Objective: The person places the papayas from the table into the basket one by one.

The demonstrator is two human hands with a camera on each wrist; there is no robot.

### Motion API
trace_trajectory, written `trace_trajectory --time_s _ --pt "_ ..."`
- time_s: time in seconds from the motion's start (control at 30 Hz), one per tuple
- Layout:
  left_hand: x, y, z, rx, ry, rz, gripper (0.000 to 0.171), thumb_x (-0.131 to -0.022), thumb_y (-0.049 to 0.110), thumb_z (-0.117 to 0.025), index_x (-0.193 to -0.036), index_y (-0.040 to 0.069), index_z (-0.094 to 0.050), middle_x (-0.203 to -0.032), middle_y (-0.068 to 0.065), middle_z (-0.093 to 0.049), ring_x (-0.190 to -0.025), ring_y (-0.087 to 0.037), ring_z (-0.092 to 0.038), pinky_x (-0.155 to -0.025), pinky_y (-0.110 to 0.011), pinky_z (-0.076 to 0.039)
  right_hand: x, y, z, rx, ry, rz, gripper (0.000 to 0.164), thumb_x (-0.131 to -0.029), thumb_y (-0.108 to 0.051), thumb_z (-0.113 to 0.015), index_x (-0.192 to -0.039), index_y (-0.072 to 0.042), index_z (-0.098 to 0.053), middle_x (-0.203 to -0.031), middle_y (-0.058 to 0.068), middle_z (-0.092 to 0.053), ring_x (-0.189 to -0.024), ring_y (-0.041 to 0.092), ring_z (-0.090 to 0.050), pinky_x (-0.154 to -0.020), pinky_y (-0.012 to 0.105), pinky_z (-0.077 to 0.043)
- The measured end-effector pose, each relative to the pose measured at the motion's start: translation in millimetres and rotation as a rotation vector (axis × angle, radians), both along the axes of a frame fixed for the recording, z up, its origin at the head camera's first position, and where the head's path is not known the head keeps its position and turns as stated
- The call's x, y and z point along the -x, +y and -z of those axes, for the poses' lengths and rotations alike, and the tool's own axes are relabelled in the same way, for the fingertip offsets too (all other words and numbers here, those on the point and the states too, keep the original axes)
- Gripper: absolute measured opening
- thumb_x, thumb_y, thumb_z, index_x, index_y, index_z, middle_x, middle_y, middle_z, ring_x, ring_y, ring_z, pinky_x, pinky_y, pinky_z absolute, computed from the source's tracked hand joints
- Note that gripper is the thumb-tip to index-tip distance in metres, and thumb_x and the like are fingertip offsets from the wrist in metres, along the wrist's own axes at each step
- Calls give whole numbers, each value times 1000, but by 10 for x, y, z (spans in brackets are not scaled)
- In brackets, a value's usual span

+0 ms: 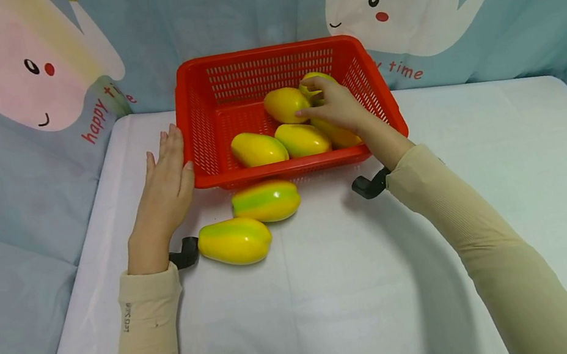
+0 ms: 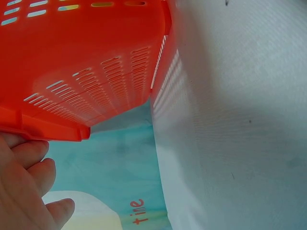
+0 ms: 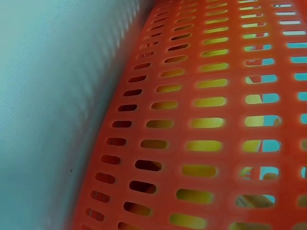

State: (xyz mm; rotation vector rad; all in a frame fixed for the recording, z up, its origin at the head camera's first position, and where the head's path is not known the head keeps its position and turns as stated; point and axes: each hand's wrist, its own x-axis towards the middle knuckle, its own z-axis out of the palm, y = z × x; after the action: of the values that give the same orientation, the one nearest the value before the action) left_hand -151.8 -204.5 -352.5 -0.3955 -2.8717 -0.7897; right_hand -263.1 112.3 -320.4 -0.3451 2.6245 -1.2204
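A red plastic basket [image 1: 282, 169] stands at the back of the white table, with several yellow-green mangoes [image 1: 259, 148] inside. My right hand [image 1: 333, 104] reaches over the front rim and grips a mango [image 1: 320, 74] at the basket's right rear, fingers on top and thumb toward the front. That mango is partly covered by the hand. My left hand [image 1: 164, 180] lies against the basket's left side with straight fingers; the left wrist view shows its fingertips [image 2: 31, 153] at the rim. Through the slots, the right wrist view shows yellow fruit [image 3: 206, 143], but not the right hand's grip.
Two more mangoes lie on the table before the basket: one close to its front wall [image 1: 267, 202], another nearer me [image 1: 235, 242]. Black wrist-camera mounts [image 1: 371, 185] stick out beside both wrists. A blue curtain with printed whales [image 1: 234, 5] hangs behind.
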Motion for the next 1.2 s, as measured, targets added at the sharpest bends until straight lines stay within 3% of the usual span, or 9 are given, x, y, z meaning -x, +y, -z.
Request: trace_trajectory --time_s 0.47,0.93,1.2 --pt "-3 -25 -24 -5 13 1 59 -100 27 -31 -152 8 -8 -157 -4 -7 -144 -18 -1 -114 -47 2 -15 -11 -50 26 32 10 63 -85 -25 -69 -140 -6 -43 -141 9 -45 -126 26 -46 -101 38 -41" --pt "-7 -19 17 -4 2 -2 60 -100 26 -32 -152 8 -8 -158 -5 -7 -144 -19 -2 -114 -47 2 -176 22 -94 203 28 41 59 -85 -25 -70 -138 -12 -48 -139 7 -48 -127 22 -45 -99 36 -43" --pt "1 -17 18 -1 7 -3 60 -100 28 -31 -152 8 -8 -158 -4 -7 -144 -19 -2 -114 -46 2 -332 56 -149 307 65 6 54 -86 -18 -68 -136 -11 -49 -135 8 -51 -125 23 -47 -97 33 -45"
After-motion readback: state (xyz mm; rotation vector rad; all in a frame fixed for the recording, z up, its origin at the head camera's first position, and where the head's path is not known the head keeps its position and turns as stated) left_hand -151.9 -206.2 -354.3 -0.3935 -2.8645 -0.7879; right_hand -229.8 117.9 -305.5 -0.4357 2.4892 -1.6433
